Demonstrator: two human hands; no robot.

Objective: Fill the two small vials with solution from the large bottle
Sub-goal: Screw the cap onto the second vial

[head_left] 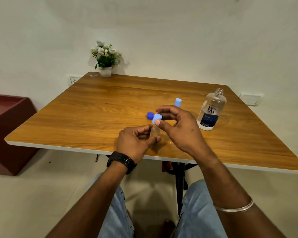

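A small clear vial [154, 132] stands near the front edge of the wooden table [86, 107], held by the fingertips of my left hand [136, 143]. Between thumb and fingers, my right hand [177, 127] pinches a light blue cap [156, 118] just above the vial's mouth. Behind my right hand a second vial [177, 102] shows only its light blue cap. The large clear bottle [211, 110], with a dark blue label, stands open and upright at the right. Its dark blue cap [150, 115] lies on the table beside the held cap.
A white pot of artificial flowers [105, 59] stands at the table's far left corner, against the wall. A dark red cabinet [9, 127] sits left of the table. My knees in jeans are under the near edge.
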